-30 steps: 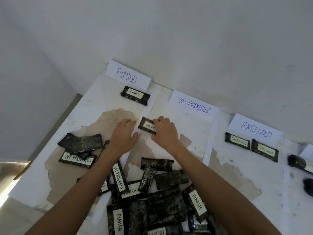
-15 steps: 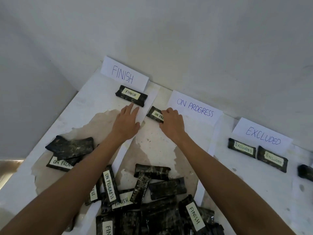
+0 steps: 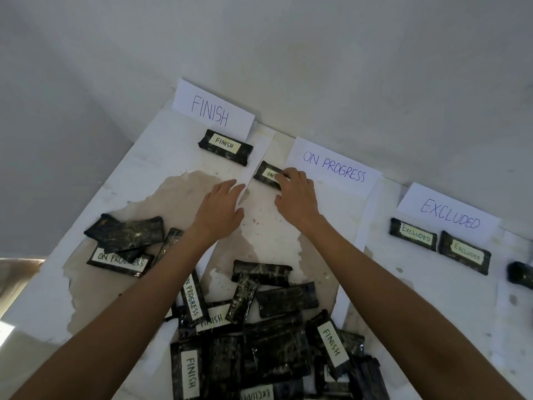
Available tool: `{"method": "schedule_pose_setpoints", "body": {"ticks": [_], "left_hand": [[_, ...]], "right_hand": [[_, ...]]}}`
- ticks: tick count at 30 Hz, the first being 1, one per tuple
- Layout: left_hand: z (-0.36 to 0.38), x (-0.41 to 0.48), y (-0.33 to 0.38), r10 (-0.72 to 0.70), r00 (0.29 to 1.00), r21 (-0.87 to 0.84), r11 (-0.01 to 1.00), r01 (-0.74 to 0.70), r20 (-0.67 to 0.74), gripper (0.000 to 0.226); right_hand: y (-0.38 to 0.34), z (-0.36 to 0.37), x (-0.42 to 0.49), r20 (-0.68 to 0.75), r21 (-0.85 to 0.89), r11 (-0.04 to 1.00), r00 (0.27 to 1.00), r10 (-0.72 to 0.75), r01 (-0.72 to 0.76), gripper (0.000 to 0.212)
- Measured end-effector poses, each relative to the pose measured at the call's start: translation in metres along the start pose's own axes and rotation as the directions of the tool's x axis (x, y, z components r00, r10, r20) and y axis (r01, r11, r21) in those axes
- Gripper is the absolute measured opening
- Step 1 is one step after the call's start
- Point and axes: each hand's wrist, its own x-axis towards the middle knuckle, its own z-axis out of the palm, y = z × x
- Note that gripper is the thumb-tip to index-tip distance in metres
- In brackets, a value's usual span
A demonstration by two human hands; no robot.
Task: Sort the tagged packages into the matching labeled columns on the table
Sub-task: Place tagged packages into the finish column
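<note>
Head view: the right hand (image 3: 297, 197) has carried a dark package (image 3: 269, 175) up the table (image 3: 138, 168) since a second ago, from mid-table to a spot touching the near-left corner of the ON PROGRESS sign (image 3: 334, 168); its fingers lie curled over the package's right end, covering most of the tag so that only "ON" reads. Whether they grip it or merely press it flat I cannot tell. The left hand (image 3: 220, 210) has moved up alongside, fingers spread flat and empty, resting on the white paper strip (image 3: 259, 157) that divides the first two columns. This looks like the placing of the first package in the middle column, nearly done; release remains. Counted: three signs, including FINISH sign (image 3: 212, 111) and EXCLUDED sign (image 3: 448, 213); one sorted FINISH package (image 3: 225, 147); two sorted EXCLUDED packages (image 3: 413, 234) and (image 3: 465, 252); one dark item (image 3: 520, 275) at the right edge, tag hidden. Unsorted: three or so in the left cluster (image 3: 124, 246), and a near pile (image 3: 268, 342) too overlapped to count exactly, well over ten.
</note>
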Motion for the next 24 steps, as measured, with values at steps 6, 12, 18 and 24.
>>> {"method": "schedule_pose_setpoints", "body": {"ticks": [6, 12, 18, 24], "left_hand": [[0.006, -0.051, 0.011, 0.026, 1.0, -0.048, 0.999, -0.026, 0.013, 0.054], [0.013, -0.097, 0.011, 0.021, 0.999, -0.065, 0.998, -0.02, 0.028, 0.053], [0.015, -0.129, 0.014, -0.03, 0.999, -0.173, 0.984, 0.031, 0.012, 0.049], [0.009, -0.142, 0.017, -0.037, 0.999, -0.262, 0.964, 0.036, 0.001, 0.05]], "right_hand": [[-0.021, -0.018, -0.05, 0.216, 0.047, 0.984, 0.96, -0.177, 0.17, 0.044], [-0.051, -0.02, -0.105, 0.523, 0.058, 0.966, 0.816, -0.245, 0.253, 0.052], [-0.057, 0.002, -0.129, 0.402, -0.213, 0.92, 0.888, -0.224, 0.329, 0.048], [-0.044, -0.007, -0.135, 0.298, -0.056, 0.996, 0.953, -0.051, 0.071, 0.049]]}}
